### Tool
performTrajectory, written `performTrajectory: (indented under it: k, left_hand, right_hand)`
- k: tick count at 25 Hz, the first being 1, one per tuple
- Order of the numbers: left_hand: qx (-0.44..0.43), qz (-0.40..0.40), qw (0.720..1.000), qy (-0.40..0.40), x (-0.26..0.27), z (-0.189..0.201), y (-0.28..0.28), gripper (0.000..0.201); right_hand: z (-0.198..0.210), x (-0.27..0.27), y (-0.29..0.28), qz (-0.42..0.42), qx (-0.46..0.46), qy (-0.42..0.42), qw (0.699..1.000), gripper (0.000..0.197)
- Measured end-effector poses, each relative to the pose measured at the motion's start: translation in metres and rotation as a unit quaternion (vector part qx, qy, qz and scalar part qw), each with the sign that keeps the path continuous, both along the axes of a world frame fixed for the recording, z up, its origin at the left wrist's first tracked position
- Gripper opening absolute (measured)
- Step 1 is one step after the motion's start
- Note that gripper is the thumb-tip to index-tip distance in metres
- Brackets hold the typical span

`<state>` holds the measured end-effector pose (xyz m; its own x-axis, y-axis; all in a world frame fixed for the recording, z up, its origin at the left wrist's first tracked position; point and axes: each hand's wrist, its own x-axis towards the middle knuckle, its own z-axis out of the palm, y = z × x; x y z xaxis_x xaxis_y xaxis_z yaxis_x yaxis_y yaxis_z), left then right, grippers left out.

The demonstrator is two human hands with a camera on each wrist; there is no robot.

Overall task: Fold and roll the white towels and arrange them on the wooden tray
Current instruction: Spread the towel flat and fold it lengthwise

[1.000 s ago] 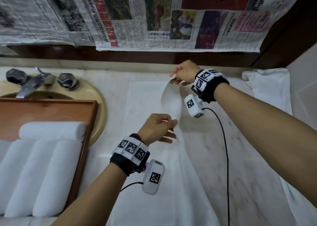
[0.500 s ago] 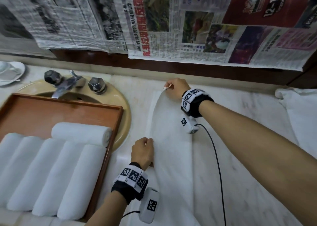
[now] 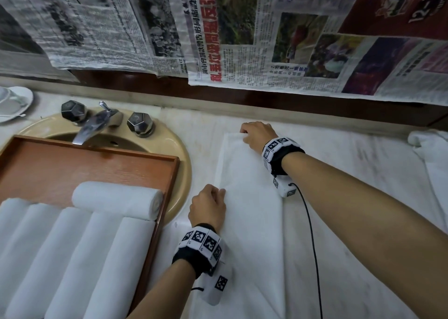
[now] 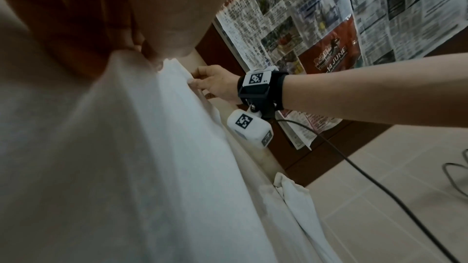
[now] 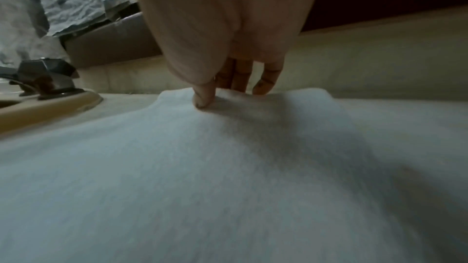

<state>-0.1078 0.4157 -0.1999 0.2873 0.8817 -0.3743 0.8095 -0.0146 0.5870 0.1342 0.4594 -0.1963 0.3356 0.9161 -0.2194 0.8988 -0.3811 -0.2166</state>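
A white towel lies on the marble counter, folded lengthwise into a long strip. My left hand pinches its left edge about halfway along. My right hand pinches the far corner; in the right wrist view its thumb sits on top of the towel and the fingers curl behind the edge. The left wrist view shows the towel running up to my right hand. The wooden tray rests over the sink at the left. It holds several rolled towels, with one more roll lying across them.
The beige sink and its faucet lie behind the tray. Another loose white towel is heaped at the far right of the counter. A saucer sits far left. Newspaper covers the wall. A black cable trails from my right wrist.
Both hands carried the lifted towel edge over to the left and laid it down, so the towel now lies flat in a narrower strip. The view has swung left.
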Motion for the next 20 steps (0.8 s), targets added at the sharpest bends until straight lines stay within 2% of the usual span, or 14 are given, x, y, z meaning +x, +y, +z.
performTrajectory:
  k: [5,10,13,15,16,18,19,20]
  left_hand:
    - [0.006,0.036,0.999,-0.033,-0.006,-0.007,-0.003,0.024]
    - [-0.001,0.058,0.998,-0.033,-0.004,-0.01,0.003,0.025]
    - [-0.002,0.059,0.998,-0.021,-0.002,-0.011,0.005,0.027]
    - [-0.004,0.055,0.998,0.0,0.0,-0.01,0.007,0.028]
    - [-0.008,0.052,0.999,0.013,0.002,-0.01,0.009,0.028]
    - [-0.02,0.044,0.998,0.036,0.006,-0.008,0.014,0.027]
    - [-0.029,0.04,0.998,0.044,0.008,-0.006,0.017,0.027]
    - [-0.038,0.036,0.997,0.05,0.009,-0.006,0.019,0.027]
  right_hand:
    - [0.002,0.001,0.006,-0.009,0.004,-0.012,1.0,0.016]
    - [-0.001,-0.007,0.013,-0.026,-0.033,-0.031,0.999,0.017]
    - [0.001,-0.018,0.003,-0.027,-0.063,-0.048,0.996,0.033]
    - [0.001,-0.027,-0.023,0.045,-0.042,-0.052,0.997,0.055]
    - [-0.001,-0.034,-0.039,0.138,-0.033,-0.047,0.989,0.061]
    - [-0.005,-0.043,-0.069,0.327,-0.061,-0.039,0.942,0.063]
    - [-0.008,-0.04,-0.072,0.361,-0.083,-0.04,0.928,0.063]
    - [-0.011,-0.033,-0.068,0.335,-0.104,-0.045,0.935,0.063]
